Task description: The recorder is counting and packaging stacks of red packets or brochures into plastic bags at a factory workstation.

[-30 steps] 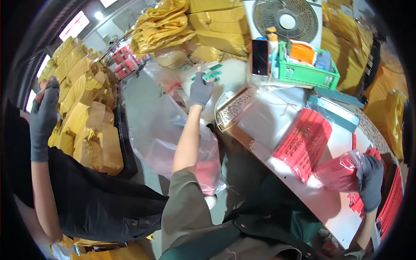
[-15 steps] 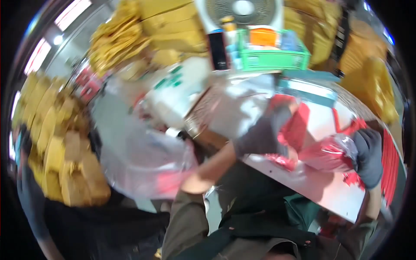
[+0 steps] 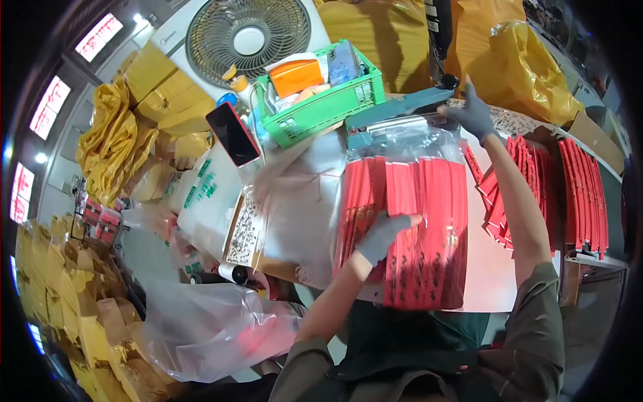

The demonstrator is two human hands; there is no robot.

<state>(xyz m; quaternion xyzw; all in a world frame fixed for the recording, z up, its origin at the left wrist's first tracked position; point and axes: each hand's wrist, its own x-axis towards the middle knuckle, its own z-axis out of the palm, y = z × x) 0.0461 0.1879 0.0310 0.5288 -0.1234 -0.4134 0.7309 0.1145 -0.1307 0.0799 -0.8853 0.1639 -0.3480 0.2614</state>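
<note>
A clear plastic bag filled with flat red packets (image 3: 415, 221) lies on the white table in front of me, its open end toward a blue heat sealer (image 3: 395, 114). My left hand (image 3: 385, 234), in a grey glove, presses flat on the bag's middle. My right hand (image 3: 472, 114), also gloved, rests on the sealer's arm at the bag's far end, fingers curled over it.
More red packets (image 3: 579, 194) are stacked to the right. A green basket (image 3: 321, 110) of small items, a phone (image 3: 232, 134) and a fan (image 3: 248, 33) stand beyond. Yellow bags (image 3: 529, 67) and clear bags (image 3: 207, 321) surround the table.
My left hand came back from the clear bags at the left to the bag of red packets. My right hand rose from the packets to the sealer. The view swung right.
</note>
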